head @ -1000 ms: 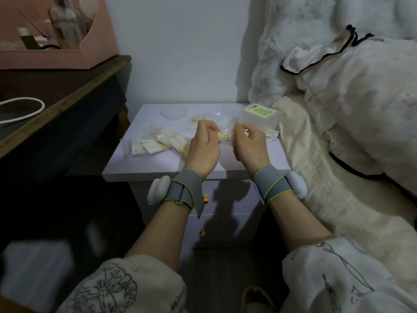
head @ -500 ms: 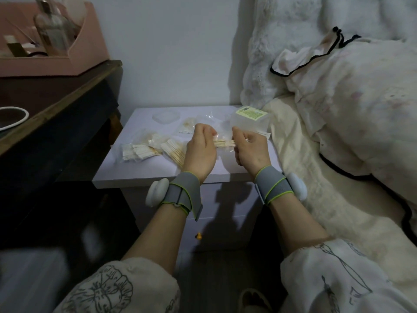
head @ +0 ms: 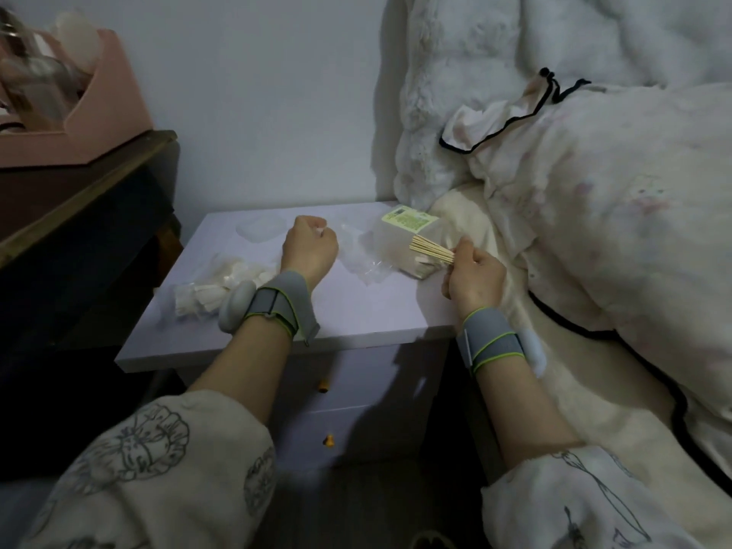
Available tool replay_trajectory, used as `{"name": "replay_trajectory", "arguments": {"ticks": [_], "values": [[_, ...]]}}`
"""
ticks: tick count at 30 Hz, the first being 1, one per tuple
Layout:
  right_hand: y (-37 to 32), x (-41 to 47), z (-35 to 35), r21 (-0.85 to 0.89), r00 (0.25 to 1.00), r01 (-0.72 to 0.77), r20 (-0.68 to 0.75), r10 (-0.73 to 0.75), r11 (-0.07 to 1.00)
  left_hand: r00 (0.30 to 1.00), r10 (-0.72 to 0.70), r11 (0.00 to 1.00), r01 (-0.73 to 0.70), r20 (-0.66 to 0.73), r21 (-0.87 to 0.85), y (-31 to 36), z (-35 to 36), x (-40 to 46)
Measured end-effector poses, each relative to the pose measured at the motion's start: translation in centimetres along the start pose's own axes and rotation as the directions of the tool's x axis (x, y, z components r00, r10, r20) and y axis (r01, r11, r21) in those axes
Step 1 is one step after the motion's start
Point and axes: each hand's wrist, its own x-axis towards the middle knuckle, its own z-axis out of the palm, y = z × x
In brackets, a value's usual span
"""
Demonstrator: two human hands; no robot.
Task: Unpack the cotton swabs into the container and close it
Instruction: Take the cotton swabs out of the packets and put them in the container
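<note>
right hand (head: 473, 273) clamped on cotton swabs (head: 431, 249), aimed into container (head: 400, 241) far right on worktop (head: 356, 311) | left hand (head: 309, 249) curled, perhaps pinching wrapper

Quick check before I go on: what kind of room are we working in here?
Most likely a bedroom. A small white nightstand with drawers stands against a bed, where a quilt is heaped next to a fluffy white pillow. On the left, a dark desk carries a pink organiser.

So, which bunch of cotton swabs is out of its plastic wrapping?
The fanned bunch of swabs that the right hand grips beside the container. The packets on the nightstand's left side remain wrapped.
</note>
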Motion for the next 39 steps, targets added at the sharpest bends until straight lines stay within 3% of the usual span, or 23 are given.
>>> {"name": "replay_trajectory", "arguments": {"ticks": [5,8,11,14,19,26,34,39], "values": [[-0.2,0.8,-0.7,-0.049,0.994,0.009,-0.107,-0.014,0.999,0.997,0.006,0.976,-0.022,0.077,0.218,0.6,1.7,1.1],[-0.3,0.9,-1.1,-0.066,0.991,0.037,-0.125,-0.045,0.997,0.990,0.136,0.892,-0.133,0.024,0.432,1.3,2.5,0.9],[-0.5,0.9,-1.2,-0.131,0.992,0.044,-0.115,-0.060,0.990,0.919,0.385,0.830,-0.385,0.084,0.404,1.9,3.3,0.2],[-0.5,1.1,-1.1,-0.199,0.988,0.056,-0.132,-0.084,0.978,0.872,0.428,0.780,-0.489,0.237,0.391,2.4,4.3,-0.5],[-0.5,1.1,-1.0,-0.239,0.984,0.063,-0.146,-0.100,0.969,0.879,0.354,0.755,-0.471,0.320,0.456,2.6,5.4,-0.5],[-0.7,0.7,-0.5,-0.314,0.984,0.128,-0.082,-0.161,0.941,0.891,0.331,0.868,-0.417,0.310,0.271,3.0,5.4,-0.8],[-2.0,-1.2,-0.3,-0.463,0.965,0.261,0.095,-0.246,0.847,0.909,0.326,0.921,-0.367,0.261,0.128,3.6,4.7,-2.0],[-2.8,-1.6,-0.6,-0.445,0.959,0.273,0.053,-0.279,0.853,0.916,0.325,0.928,-0.357,0.235,0.105,3.6,3.9,-2.4]]}}
